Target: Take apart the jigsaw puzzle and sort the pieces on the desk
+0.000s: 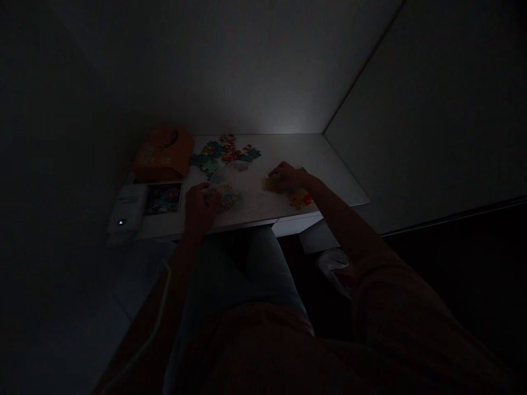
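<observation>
Clear plastic bag [224, 196], near the middle of the frame on a pale tabletop [259, 211]; small multicoloured pieces show through the film, too dim to count. Left hand [200, 211] at the bag's left side, fingers bent, thumb against the film; whether it truly grips, cannot tell. Right hand [288, 176], right of centre, fingers curled down over a blurred yellow-green item [272, 183]; pinched or merely touched, cannot tell.

Handling, my judgement: thin film slips and gapes, so light, steady finger pressure low on the bag suits it better than a squeeze; small contents spill easily if it tips. Right-hand fingertips best kept low and slow over the item. Dim light favours checking each contact by feel.

Just above the bag: jigsaw pieces [211, 149], teal, green and red, spread in a loose cluster. Red-and-yellow patterned item [300, 199] beneath the right wrist; forearm best kept raised off it.

Farther out: orange package [162, 153] at upper left of the tabletop, dark picture card [163, 197] below it, white device [128, 209] with a lit spot at the left edge. White plastic bag [334, 267] lower right, below tabletop level.
</observation>
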{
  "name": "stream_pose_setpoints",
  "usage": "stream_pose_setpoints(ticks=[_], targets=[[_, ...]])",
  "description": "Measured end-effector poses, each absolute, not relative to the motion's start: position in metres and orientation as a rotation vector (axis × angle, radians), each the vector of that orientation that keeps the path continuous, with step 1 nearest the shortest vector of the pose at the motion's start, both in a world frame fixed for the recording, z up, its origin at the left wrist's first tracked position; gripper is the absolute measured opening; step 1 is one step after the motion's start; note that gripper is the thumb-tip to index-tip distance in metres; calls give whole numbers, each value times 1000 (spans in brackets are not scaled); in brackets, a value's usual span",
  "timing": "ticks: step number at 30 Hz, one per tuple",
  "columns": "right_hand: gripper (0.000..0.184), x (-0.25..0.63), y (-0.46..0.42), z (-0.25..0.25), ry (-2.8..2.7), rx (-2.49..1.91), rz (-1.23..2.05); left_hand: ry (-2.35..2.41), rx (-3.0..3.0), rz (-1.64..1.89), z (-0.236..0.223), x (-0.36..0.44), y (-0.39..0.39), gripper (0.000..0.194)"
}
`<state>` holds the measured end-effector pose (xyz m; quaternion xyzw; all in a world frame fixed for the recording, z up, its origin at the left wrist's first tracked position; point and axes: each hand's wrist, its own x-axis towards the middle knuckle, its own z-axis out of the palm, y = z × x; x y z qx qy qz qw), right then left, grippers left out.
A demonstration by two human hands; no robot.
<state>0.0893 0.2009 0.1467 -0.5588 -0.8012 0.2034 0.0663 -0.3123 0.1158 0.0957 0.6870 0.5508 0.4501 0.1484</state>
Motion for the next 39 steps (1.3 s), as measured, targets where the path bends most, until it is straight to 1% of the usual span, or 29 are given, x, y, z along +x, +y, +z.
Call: stream_pose_setpoints(ticks=[4,7,10,13,16,21,24,26,28,32,34,36,39], targets=[[60,83,208,154,-2541,-1727,538,1593,1975,1283,97,-312,115,57],[63,83,212,157,-2511,-1780,590,1590,1977,1272,97,-312,114,58],[65,88,217,155,-2362,-1754,741,1584,1984,1272,97,-313,114,59],[58,95,224,151,-2128,-1596,935,1587,1983,1268,96,-313,115,59],[55,103,228,148,-1863,-1486,998,1602,1979,1265,96,-312,116,58],[74,114,226,157,-1571,-1326,1029,1604,1991,1269,96,-312,117,57],[80,127,222,166,-1492,-1312,968,1607,1999,1246,96,-313,117,56],[80,139,218,171,-1445,-1346,910,1610,2005,1224,97,-313,117,57],[75,153,214,172,-1423,-1425,874,1614,2001,1216,98,-313,116,58],[50,179,207,170,-1587,-1738,822,1609,1987,1237,98,-312,116,57],[41,188,205,168,-1737,-1913,795,1608,1986,1233,98,-313,116,56],[42,193,203,164,-1881,-2048,740,1617,1981,1222,98,-313,116,55],[60,195,204,160,-2015,-2183,605,1628,1985,1228,97,-313,117,57]])
